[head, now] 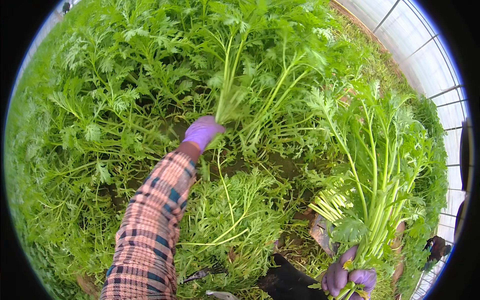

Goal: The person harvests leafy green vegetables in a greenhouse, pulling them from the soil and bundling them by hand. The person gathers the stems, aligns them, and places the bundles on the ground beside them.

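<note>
My left hand (204, 131), in a purple glove, reaches into a dense stand of leafy greens (150, 71) that look like crown daisy. Its fingers close around the lower part of pale upright stems (225, 86); the fingertips are partly hidden. At the lower right, my right hand (348, 275), also gloved in purple, grips a bunch of long-stemmed greens (378, 187) by the stem ends. The bunch stands upright with its leaves spread above the fist. Beside it lies a bundle of cut greens (330, 205), its pale stem ends facing left.
Loose cut stalks (225, 236) lie across low growth before me. A flat greyish piece (323, 233) rests below the cut bundle. Black material (288, 279), perhaps my boot or trouser leg, shows at the bottom. Greenhouse plastic sheeting (420, 48) curves along the right. A dark figure (437, 247) is at the right rim.
</note>
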Tool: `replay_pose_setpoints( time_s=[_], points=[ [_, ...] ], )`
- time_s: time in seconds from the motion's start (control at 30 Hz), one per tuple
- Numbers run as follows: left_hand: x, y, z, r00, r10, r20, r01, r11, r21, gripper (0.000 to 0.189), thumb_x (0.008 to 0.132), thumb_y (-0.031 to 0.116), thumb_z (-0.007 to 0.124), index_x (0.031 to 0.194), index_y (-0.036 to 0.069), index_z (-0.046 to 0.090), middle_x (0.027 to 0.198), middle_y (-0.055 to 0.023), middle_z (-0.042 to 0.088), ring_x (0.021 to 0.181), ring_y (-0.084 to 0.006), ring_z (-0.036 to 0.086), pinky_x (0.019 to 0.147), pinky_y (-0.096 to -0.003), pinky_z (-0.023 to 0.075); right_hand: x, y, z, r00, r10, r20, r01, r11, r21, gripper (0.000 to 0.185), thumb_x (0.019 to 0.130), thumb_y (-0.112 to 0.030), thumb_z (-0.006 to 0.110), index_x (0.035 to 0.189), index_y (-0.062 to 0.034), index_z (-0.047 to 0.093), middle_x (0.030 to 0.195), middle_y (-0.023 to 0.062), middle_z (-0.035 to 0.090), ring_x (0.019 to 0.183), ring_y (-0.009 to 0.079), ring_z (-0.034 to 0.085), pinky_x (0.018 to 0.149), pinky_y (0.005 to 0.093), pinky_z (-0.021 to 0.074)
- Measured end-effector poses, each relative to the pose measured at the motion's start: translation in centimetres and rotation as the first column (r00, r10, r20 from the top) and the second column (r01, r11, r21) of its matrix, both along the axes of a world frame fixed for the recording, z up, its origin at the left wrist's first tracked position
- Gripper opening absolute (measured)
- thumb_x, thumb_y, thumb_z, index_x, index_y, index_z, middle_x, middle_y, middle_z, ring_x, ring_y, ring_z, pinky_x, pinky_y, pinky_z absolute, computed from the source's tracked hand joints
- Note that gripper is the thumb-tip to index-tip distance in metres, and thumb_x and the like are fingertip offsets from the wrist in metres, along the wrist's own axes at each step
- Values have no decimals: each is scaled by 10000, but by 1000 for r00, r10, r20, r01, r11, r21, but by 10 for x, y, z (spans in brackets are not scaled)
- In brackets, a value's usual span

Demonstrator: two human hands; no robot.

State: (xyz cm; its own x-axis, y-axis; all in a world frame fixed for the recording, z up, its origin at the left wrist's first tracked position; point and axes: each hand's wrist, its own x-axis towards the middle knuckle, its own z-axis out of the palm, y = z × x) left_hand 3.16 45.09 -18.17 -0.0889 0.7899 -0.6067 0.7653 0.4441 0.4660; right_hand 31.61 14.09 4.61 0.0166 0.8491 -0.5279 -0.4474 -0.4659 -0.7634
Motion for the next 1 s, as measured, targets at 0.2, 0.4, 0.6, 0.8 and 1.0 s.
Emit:
replay_pose_setpoints(
  time_s=[0.2,0.4,0.6,0.8,1.0],
  points=[
    [-10,-36,-12,942,34,334,-84,987,137,383,891,328,702,1153,50,662,946,-125,670,823,-205,653,816,-366,547,2,-1,2,1000,-22,-1,22,999,38,423,890,-303,690,1134,-14,499,661,26,499,526,158,473,482,284,388],
    [55,-3,-61,962,-6,274,-15,997,74,557,845,360,733,1262,9,617,1252,-216,637,1149,-330,626,1017,-401,471,1,1,-1,1000,-7,-14,8,999,33,410,883,-282,695,1122,-9,504,630,28,487,507,166,476,466,286,396],
    [54,-4,-41,976,-189,109,185,982,43,550,864,382,669,1240,-16,622,1283,-233,612,1180,-334,603,1042,-400,444,0,1,4,999,-32,14,31,999,25,479,858,-305,723,1147,3,497,639,57,499,507,184,481,464,283,417],
    [16,-61,41,953,83,290,-73,996,-46,486,879,226,677,1235,-78,548,1150,-214,621,1080,-314,633,919,-403,516,9,2,-8,998,58,8,-59,985,161,471,864,-337,629,1200,-28,514,628,54,510,494,198,512,528,395,462],
    [8,-194,170,475,314,822,-75,945,-318,341,851,50,696,1156,-44,578,880,-154,685,634,-213,686,444,-239,545,-2,4,-27,957,66,-282,-40,995,97,377,931,-179,600,1249,6,515,901,118,618,812,253,628,799,390,531]
  ],
)
